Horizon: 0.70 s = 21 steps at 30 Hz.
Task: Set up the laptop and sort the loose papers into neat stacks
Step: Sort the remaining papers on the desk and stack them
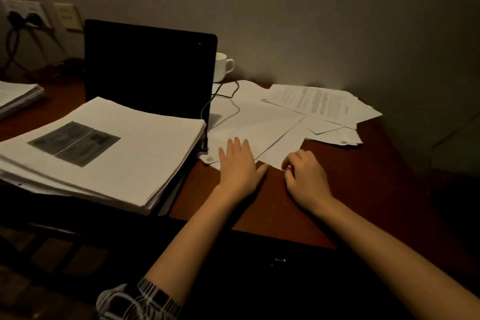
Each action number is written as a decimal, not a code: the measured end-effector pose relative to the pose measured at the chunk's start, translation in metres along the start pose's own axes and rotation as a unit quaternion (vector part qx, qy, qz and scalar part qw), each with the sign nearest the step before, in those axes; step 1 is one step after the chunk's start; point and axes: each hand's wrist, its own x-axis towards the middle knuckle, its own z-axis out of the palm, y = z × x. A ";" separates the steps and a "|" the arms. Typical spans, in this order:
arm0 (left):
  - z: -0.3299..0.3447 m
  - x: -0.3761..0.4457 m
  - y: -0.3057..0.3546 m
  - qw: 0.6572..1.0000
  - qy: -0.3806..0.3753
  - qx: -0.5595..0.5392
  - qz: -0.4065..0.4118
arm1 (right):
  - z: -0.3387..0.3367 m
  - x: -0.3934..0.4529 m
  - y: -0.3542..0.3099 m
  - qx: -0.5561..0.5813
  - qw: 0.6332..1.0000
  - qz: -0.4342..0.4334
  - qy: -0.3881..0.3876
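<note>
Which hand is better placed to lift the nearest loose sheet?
Probably the right hand: its curled fingers already pinch the loose sheet's near corner. The left hand lies flat on the papers.

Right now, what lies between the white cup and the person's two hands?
In the head view, loose white paper sheets and a thin dark cable cover the desk between the white cup, left hand and right hand.

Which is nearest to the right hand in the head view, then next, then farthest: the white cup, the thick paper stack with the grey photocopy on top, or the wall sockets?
From the right hand:
1. Thick paper stack, to its left, covering the laptop's base.
2. White cup, behind the laptop screen, by the wall.
3. Wall sockets, far left on the wall.
</note>
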 end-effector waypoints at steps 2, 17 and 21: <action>0.004 0.011 0.010 1.000 -0.009 0.013 -0.016 | 0.001 0.008 0.008 -0.007 1.000 0.022 0.019; 0.010 0.043 0.021 0.987 -0.007 0.163 0.005 | 0.012 0.039 0.030 0.158 0.983 0.080 0.041; 0.010 0.045 0.021 0.992 0.012 0.122 -0.019 | 0.001 0.043 0.037 0.454 0.862 0.212 0.080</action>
